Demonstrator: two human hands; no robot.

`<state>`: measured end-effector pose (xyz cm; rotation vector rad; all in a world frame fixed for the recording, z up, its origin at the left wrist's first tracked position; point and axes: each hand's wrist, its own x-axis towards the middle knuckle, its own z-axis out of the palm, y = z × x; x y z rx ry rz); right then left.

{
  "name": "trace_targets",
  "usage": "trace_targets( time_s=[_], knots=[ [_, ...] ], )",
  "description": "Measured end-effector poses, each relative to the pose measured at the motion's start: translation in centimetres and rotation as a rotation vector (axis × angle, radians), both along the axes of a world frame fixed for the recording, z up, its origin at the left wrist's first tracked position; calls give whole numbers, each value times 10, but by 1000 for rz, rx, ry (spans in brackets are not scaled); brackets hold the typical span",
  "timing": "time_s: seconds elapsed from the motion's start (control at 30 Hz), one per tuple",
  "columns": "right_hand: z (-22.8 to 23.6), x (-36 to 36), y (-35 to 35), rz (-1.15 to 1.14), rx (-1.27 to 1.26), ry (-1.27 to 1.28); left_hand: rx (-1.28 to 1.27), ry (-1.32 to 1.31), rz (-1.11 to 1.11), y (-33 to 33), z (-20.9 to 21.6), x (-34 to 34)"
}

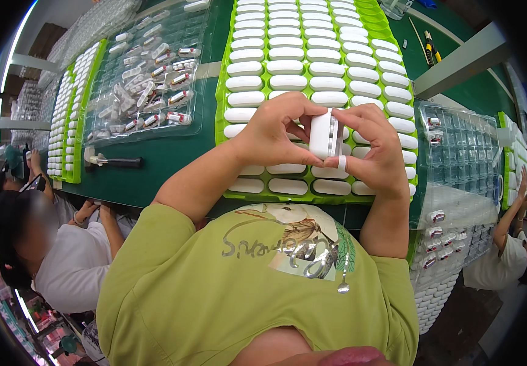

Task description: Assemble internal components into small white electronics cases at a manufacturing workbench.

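Observation:
Between my two hands, above the green tray, I hold a white earbud charging case (321, 135), turned on its side with a narrow gap along its right edge. My left hand (279, 131) grips its left side with thumb and fingers. On the other side, my right hand (368, 141) pinches it, a white band around one finger. Whatever sits inside the gap is too small to make out. Beneath my hands, the bright green tray (220, 116) carries rows of similar white rounded cases (288, 82); my hands hide some of them.
Left stands a clear plastic tray (193, 125) with loose small parts, and a black-handled hammer (123, 162) lies below it. Right is a clear compartment tray (452, 158) beside a grey post (458, 61). Co-workers sit at left (74, 262) and right (501, 262).

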<state>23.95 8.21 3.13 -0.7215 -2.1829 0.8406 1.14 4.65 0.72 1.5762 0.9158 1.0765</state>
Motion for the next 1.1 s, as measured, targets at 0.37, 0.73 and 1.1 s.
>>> trace_targets(
  time_s=[0.37, 0.73, 1.1],
  knots=[
    [-7, -9, -4, -40, -117, 162, -4, -23, -8, -3, 6, -2],
    [-3, -6, -2, 45, -42, 93, 115, -30, -20, -4, 1, 0],
    [-7, -8, 3, 26, 7, 80, 183, 57, 4, 1, 5, -1]
  ],
)
